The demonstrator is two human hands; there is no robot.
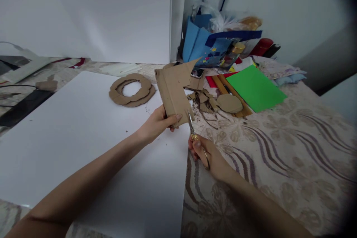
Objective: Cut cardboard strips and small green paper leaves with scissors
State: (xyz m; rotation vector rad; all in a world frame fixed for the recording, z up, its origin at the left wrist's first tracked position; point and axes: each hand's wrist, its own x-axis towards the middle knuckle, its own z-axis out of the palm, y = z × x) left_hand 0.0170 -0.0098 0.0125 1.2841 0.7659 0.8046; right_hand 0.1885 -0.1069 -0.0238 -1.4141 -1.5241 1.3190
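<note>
My left hand (167,118) grips a brown piece of cardboard (174,91) by its lower left edge, thumb on top. The cardboard is held up over the white board, and its top right side has a curved notch ending in a sharp point. In my right hand (202,147) is a pair of scissors (193,128) with gold-coloured handles. Their blades meet the lower right edge of the cardboard. Two scalloped cardboard rings (118,96) lie stacked on the white board, left of the held piece.
A large white board (111,163) covers the left of the patterned tablecloth (267,160). Right of the cardboard lie cardboard scraps (205,100), an oval cardboard piece (230,103) and a green sheet (256,87). A blue bag (200,41) stands behind, and a white panel (83,15) rises at the back.
</note>
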